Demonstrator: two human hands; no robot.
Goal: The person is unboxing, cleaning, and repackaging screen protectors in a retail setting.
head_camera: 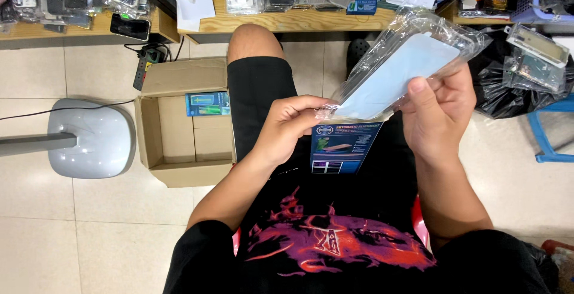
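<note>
We're looking down at a clear plastic pouch, crinkled and glossy, with a pale blue sheet showing through it, tilted up to the right above the lap. Our left hand pinches the pouch's lower corner, fingers curled shut on the edge. Our right hand grips the pouch's right side, thumb pressed over the front and fingers closed behind it. So the pouch spans between both hands, held in the air over the thighs. Just under it, a dark blue card rests on the lap between the wrists. To the left on the tiled floor sits an open box with a small blue packet inside.
</note>
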